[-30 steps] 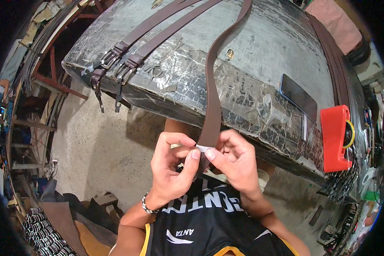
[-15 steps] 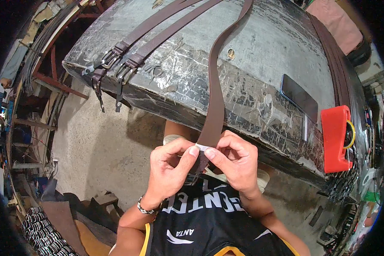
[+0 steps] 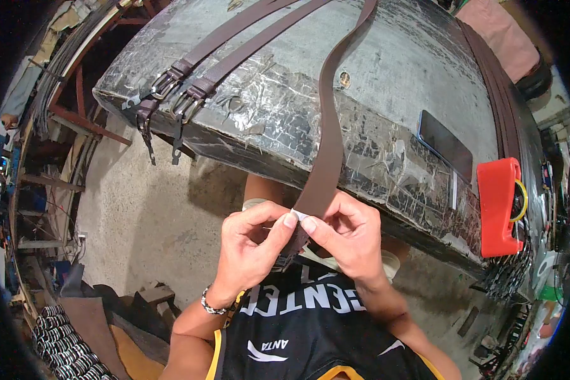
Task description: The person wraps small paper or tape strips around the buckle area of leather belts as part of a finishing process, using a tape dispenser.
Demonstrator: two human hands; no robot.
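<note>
A long brown leather belt (image 3: 327, 142) runs from the far side of the table down over its front edge to my hands. My left hand (image 3: 253, 244) pinches the belt between thumb and fingers at its left edge. Opposite it, my right hand (image 3: 349, 239) grips the right edge, fingers behind and thumb in front. Both thumbs press on a small white strip (image 3: 300, 216) lying across the belt. Below the thumbs, a darker end of the belt hangs down, partly hidden by my hands.
Two buckled belts (image 3: 202, 82) lie at the table's left. On the right are a phone (image 3: 445, 144), a red tape dispenser (image 3: 497, 206) and a stack of brown straps (image 3: 497, 95). The worn table (image 3: 266, 133) has its front edge just beyond my hands.
The belt's middle stretch has shifted slightly right and bends differently. My thumbs have come a little closer together on the white strip.
</note>
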